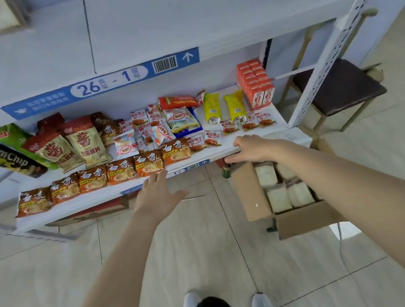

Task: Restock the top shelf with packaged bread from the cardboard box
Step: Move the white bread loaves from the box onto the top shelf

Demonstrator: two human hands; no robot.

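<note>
head view, top shelf (198, 13), tiled floor (186, 251), left hand (159, 197) fingers spread, right hand (252, 148) fingers loose on snack shelf (90, 198) edge

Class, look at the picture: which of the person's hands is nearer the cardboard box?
Right. The right hand rests on the shelf edge, just over the box's far end. The left hand touches the same edge farther left, away from the box.

Left hand (158, 192) and right hand (250, 149) reach forward, both empty.
The left hand is palm down, fingers straight and slightly spread, thumb out to the right. The right hand, farther forward, is palm down too, its fingers relaxed and gently bent.
</note>
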